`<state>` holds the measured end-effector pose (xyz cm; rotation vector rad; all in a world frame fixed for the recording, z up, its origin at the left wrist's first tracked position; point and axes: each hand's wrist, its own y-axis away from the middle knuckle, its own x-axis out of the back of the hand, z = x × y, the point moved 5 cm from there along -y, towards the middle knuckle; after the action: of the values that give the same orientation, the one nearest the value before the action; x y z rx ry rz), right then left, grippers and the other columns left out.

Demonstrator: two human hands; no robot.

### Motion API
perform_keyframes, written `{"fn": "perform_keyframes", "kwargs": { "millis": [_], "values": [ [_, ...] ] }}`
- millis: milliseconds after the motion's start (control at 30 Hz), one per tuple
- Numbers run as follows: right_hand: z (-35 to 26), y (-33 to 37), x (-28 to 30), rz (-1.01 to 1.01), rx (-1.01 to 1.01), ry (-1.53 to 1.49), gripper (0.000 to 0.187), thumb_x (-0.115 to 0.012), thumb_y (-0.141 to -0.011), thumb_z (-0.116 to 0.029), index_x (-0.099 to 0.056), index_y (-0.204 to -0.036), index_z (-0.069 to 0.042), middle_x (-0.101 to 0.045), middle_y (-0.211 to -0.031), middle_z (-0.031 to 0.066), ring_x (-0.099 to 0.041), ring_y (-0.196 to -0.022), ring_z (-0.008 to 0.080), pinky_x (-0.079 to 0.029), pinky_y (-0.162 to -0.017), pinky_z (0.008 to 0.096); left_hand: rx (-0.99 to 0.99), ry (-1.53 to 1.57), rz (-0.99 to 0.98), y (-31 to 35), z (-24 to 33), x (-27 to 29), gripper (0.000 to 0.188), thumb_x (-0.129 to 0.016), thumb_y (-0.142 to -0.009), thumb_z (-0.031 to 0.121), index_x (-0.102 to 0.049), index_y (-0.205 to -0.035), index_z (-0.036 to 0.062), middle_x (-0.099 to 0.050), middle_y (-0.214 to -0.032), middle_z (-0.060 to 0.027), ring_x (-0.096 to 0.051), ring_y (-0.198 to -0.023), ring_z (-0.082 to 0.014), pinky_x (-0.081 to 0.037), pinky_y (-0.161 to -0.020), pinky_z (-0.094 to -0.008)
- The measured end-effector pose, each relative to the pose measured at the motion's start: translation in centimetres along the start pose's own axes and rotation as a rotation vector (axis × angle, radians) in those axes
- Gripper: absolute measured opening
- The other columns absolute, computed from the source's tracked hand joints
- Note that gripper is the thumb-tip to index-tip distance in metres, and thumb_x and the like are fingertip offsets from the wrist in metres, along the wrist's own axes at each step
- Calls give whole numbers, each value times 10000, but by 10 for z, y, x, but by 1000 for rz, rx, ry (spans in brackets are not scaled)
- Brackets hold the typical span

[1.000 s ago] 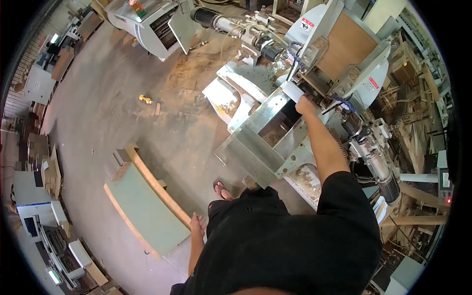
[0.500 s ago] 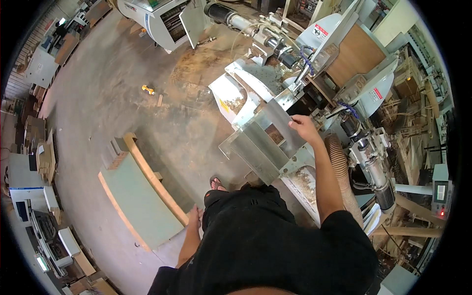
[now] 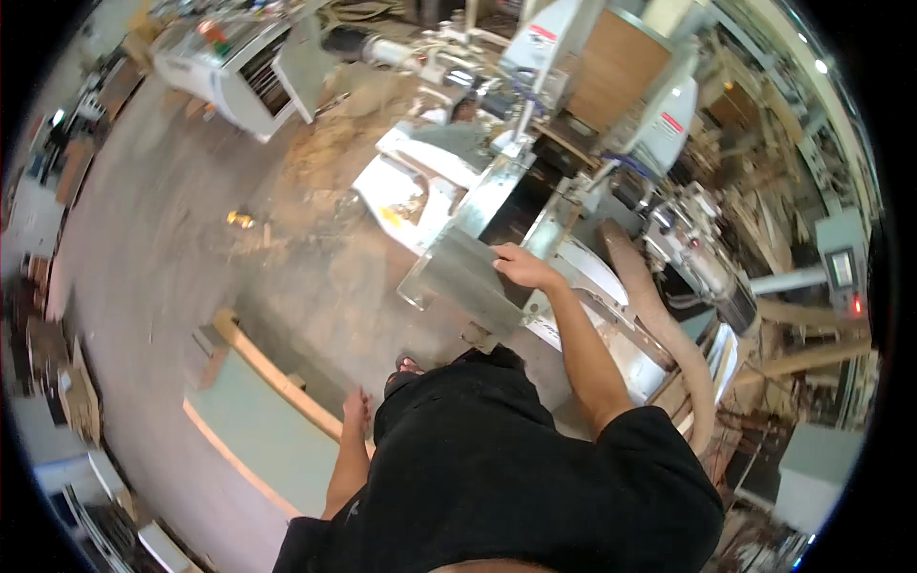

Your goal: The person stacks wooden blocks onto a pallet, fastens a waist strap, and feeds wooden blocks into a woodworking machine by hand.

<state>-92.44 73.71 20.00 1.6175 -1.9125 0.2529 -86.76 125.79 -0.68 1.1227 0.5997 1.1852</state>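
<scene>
My right hand (image 3: 524, 267) is closed on the edge of a grey flat plate (image 3: 466, 277), thumb on top. The plate lies at the near end of the machine's metal bed, to the left of a dark opening (image 3: 521, 205). At my left side hangs my left hand (image 3: 357, 411), loosely closed, its fingers somewhat blurred. Nothing can be seen in it. Close by it is the end of a curved panel (image 3: 263, 425) with a pale green face and wooden edges, standing low to the left.
The white machine (image 3: 406, 196) has a motor unit (image 3: 707, 253) on its right and a ribbed hose (image 3: 659, 315) curving beside it. A control box (image 3: 841, 263) is at the far right. On the floor lies a yellow tool (image 3: 240, 220). A white cabinet (image 3: 239, 86) stands farther back.
My right hand has drawn the grey plate left and toward me, uncovering the dark opening in the machine bed. My left hand has come away from the panel's end. The view has shifted right.
</scene>
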Motion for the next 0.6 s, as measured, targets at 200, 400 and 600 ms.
{"fn": "perform_keyframes", "kwargs": {
  "millis": [200, 400, 600],
  "values": [
    [-3, -6, 6, 126, -160, -79, 564, -508, -899, -419, -499, -1267, 8, -498, -1302, 193, -425, -1254, 316, -329, -1052, 379, -444, -648, -192, -110, -44, 49, 628, -451, -917, 494, -420, -1331, 23, -559, -1228, -151, -522, -1139, -266, -411, -902, -377],
    [64, 51, -11, 226, -548, -799, 565, -621, -829, -479, -561, -1238, -93, -626, -1087, 67, -553, -977, 204, -436, -846, 334, -149, -482, -193, -79, 29, 10, 655, -421, -927, 508, -353, -1371, 32, -478, -1321, -143, -439, -1227, -259, -361, -960, -397],
    [47, 62, -24, 144, -359, -847, 681, -648, -793, -512, -507, -1294, -73, -503, -1299, 103, -477, -1151, 241, -381, -938, 362, -106, -402, -491, 18, 113, -58, 684, -391, -936, 521, -287, -1412, 40, -397, -1414, -134, -356, -1315, -252, -311, -1018, -417]
  ]
}}
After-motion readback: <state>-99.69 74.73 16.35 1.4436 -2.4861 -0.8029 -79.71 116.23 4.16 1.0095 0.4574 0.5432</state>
